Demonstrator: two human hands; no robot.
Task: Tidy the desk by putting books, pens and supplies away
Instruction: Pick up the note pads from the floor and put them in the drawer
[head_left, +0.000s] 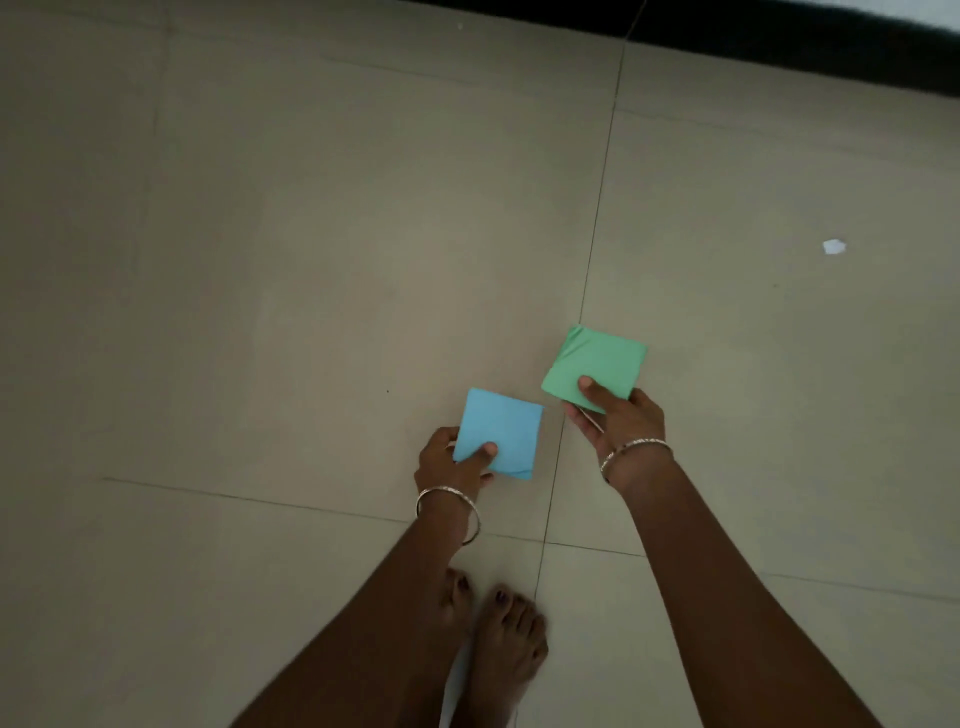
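Left hand (451, 461) pinches blue pad (498, 432), right hand (618, 420) pinches green pad (595, 366), both above tiled floor (311, 260).

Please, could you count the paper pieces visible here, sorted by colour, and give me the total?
Blue: 1, the blue paper square, held by the left hand.
Green: 1, the green paper square, held by the right hand.
White: 1, the white scrap, lying on the floor.
Total: 3
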